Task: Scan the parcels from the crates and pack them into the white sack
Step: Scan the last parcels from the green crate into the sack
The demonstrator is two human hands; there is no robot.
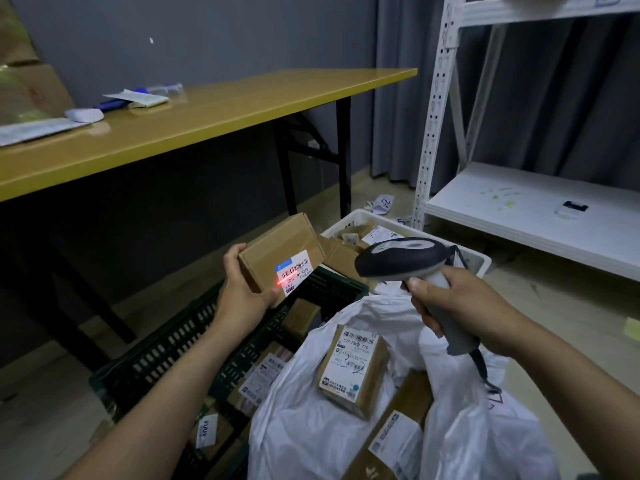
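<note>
The left hand [242, 292] grips a small box [280, 254] above the dark crate [194, 341]. The right hand [464, 306] grips the scanner [401, 258], its red line on the box's label [294, 273], over the white sack [311, 427].

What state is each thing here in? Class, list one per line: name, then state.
Left hand, grips the box.
Box, closed, held up, red scan line across its label.
Right hand, grips the scanner.
Scanner, on, aimed at the box.
Sack, open, parcels inside.
Dark crate, open-topped, parcels inside.
White crate, open-topped, parcels inside.
</note>
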